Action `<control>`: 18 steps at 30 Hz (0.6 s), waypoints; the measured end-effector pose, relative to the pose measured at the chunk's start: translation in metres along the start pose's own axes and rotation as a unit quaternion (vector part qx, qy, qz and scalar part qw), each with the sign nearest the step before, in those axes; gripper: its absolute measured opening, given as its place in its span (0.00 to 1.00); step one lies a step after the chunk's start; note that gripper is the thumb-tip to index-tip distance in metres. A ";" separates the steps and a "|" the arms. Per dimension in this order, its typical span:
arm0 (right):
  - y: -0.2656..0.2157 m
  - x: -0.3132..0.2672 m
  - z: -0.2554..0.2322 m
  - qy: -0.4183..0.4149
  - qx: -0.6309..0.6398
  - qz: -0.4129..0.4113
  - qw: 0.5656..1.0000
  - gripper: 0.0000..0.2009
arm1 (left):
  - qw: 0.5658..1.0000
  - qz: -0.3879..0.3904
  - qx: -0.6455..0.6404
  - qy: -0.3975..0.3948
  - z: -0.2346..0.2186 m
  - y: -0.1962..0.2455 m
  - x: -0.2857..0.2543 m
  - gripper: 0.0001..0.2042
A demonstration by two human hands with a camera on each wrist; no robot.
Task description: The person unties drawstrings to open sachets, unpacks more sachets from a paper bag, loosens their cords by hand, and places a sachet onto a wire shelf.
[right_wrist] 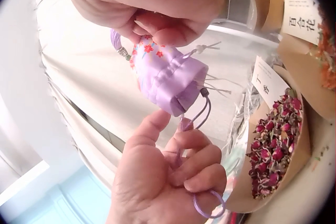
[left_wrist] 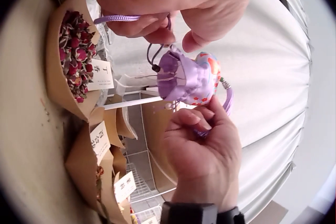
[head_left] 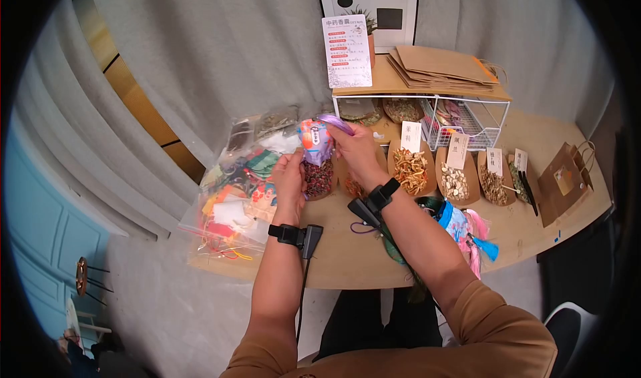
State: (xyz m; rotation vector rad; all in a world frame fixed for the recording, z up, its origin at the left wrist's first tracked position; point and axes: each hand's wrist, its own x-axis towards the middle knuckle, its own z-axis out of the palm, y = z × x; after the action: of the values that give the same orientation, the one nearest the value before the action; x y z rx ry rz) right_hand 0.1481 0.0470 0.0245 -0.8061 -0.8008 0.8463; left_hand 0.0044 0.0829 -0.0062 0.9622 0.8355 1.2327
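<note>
A small lilac drawstring pouch [head_left: 316, 141] with a floral print is held up between both hands above the table. My right hand [head_left: 362, 152] pinches it near its base, where a purple tassel [head_left: 336, 122] hangs from a beaded end. The fingers of my left hand [head_left: 290, 174] curl round the pouch's purple cord [right_wrist: 209, 203], part of which loops out below them. In the right wrist view the gathered mouth of the pouch [right_wrist: 176, 85] faces the left hand, with a dark bead [right_wrist: 205, 92] on the cord beside it. Thin pale strings stick out from its neck.
A tray of dried rosebuds [head_left: 319, 178] stands just below the pouch. Further right are labelled trays of dried herbs [head_left: 408, 168] before a white-legged shelf [head_left: 374, 92]. A clear plastic bag [head_left: 214, 228] of fabric pieces lies left, tasselled pouches [head_left: 457, 224] right, near a paper bag [head_left: 564, 184].
</note>
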 end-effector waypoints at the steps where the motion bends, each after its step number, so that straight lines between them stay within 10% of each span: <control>1: -0.002 0.000 0.000 -0.023 -0.014 -0.013 1.000 0.06 | 0.998 0.036 0.044 0.015 0.000 -0.002 0.001 0.08; 8: 0.019 0.007 -0.001 -0.085 -0.119 -0.169 0.975 0.10 | 0.998 0.058 0.017 0.027 -0.003 0.003 0.002 0.09; 18: 0.000 -0.002 0.002 -0.057 -0.194 -0.121 0.972 0.09 | 0.983 0.173 -0.058 -0.008 0.000 0.007 -0.004 0.12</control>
State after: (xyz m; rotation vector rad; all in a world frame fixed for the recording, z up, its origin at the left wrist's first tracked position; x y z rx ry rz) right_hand 0.1454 0.0465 0.0248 -0.9838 -1.1637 0.5272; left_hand 0.0016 0.0796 0.0000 1.0479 0.5905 1.5515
